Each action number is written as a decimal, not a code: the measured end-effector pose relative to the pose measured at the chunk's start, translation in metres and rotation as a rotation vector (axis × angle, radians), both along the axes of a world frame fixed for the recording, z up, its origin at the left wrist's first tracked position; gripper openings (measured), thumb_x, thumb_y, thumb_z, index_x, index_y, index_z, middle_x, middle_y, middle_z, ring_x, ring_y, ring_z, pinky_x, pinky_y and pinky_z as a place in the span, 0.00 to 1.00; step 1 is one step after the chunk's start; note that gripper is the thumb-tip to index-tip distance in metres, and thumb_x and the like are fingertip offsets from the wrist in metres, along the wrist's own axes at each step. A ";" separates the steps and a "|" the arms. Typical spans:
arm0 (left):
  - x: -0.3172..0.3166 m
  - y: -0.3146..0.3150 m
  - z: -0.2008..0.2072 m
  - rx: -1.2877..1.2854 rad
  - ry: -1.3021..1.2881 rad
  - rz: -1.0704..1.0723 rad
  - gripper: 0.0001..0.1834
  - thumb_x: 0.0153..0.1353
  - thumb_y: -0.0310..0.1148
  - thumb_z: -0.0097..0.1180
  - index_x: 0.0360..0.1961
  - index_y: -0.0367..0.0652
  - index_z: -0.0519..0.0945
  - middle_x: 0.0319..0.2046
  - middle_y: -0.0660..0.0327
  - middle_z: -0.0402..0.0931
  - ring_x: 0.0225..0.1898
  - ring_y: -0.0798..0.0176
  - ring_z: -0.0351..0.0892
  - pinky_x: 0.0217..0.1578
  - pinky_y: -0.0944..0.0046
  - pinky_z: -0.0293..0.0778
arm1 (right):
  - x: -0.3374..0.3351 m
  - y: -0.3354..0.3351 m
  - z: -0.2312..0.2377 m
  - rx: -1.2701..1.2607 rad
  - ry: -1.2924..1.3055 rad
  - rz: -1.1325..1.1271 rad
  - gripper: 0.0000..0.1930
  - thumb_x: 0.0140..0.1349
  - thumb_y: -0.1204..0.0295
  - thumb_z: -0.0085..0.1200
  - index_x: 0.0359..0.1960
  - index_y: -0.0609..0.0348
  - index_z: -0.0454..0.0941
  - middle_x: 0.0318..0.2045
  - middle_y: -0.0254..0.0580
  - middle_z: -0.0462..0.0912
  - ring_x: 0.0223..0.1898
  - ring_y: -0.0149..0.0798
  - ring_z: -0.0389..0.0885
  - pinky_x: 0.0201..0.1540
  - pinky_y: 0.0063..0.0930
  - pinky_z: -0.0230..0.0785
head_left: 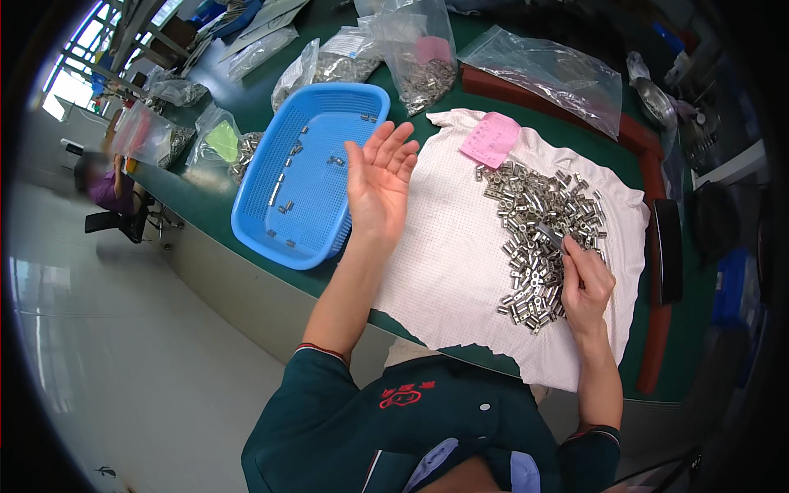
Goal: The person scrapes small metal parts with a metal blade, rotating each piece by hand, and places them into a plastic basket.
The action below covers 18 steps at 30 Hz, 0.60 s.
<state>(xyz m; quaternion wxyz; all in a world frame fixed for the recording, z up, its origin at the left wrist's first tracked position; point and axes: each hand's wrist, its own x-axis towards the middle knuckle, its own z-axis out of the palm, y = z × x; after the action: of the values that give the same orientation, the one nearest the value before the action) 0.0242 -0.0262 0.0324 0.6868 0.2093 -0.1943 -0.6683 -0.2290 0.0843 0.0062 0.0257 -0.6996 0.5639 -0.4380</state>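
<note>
My left hand [380, 182] is raised over the right rim of the blue plastic basket [308, 185]. Its palm faces up and the fingers are spread, with nothing in them. A few small metal fittings [287, 207] lie scattered in the basket. On a white cloth [444, 246] to the right is a heap of shiny short tubular metal fittings [534, 279]. Over this heap, my right hand [588, 287] pinches a slim dark-grey metal tool [550, 236], its tip among the pieces. The tool's exact kind cannot be made out. Above the heap lies a pink paper slip [491, 140].
Clear bags of metal parts [423, 74] stand along the far side of the green table [222, 205]. An empty-looking plastic bag [551, 74] lies across a reddish-brown raised edging [653, 345]. A black bar-shaped object [666, 251] sits at right. Another person [115, 187] sits far left.
</note>
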 end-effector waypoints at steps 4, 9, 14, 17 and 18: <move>-0.014 0.002 -0.020 -0.130 -0.826 -0.116 0.13 0.60 0.32 0.48 0.43 0.36 0.71 0.45 0.54 0.70 0.41 0.64 0.73 0.41 0.68 0.69 | 0.001 -0.001 0.000 -0.004 -0.006 -0.002 0.13 0.46 0.84 0.54 0.36 0.63 0.78 0.16 0.41 0.71 0.14 0.36 0.67 0.17 0.27 0.57; -0.029 -0.001 -0.040 -0.555 -1.693 0.064 0.14 0.50 0.22 0.51 0.41 0.42 0.76 0.37 0.56 0.68 0.41 0.58 0.67 0.43 0.61 0.62 | 0.001 -0.001 0.001 -0.006 0.002 0.001 0.13 0.46 0.84 0.54 0.36 0.63 0.78 0.16 0.41 0.71 0.14 0.35 0.67 0.17 0.27 0.57; -0.036 -0.002 -0.047 -0.767 -1.980 0.194 0.15 0.49 0.23 0.52 0.41 0.43 0.76 0.39 0.56 0.66 0.42 0.57 0.65 0.44 0.60 0.58 | 0.000 -0.001 0.002 0.009 0.015 -0.011 0.14 0.45 0.85 0.55 0.36 0.63 0.78 0.16 0.41 0.71 0.15 0.35 0.68 0.17 0.26 0.58; -0.033 -0.002 -0.047 -0.834 -2.023 0.198 0.13 0.48 0.24 0.54 0.38 0.41 0.76 0.38 0.57 0.67 0.42 0.57 0.65 0.44 0.59 0.58 | -0.002 -0.001 0.002 0.004 0.023 -0.011 0.14 0.45 0.85 0.55 0.36 0.63 0.78 0.16 0.41 0.72 0.15 0.35 0.68 0.17 0.26 0.58; -0.032 -0.002 -0.044 -0.782 -1.982 0.164 0.11 0.47 0.25 0.55 0.36 0.41 0.77 0.37 0.57 0.67 0.41 0.57 0.65 0.43 0.60 0.58 | -0.001 -0.001 0.002 -0.008 0.030 -0.005 0.14 0.44 0.85 0.55 0.36 0.63 0.78 0.16 0.41 0.72 0.15 0.35 0.69 0.17 0.26 0.59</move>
<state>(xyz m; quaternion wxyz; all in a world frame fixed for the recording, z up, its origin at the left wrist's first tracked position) -0.0079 -0.0279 -0.0115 0.2846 0.4368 -0.8523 -0.0429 -0.2304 0.0833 0.0086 0.0134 -0.7047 0.5644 -0.4298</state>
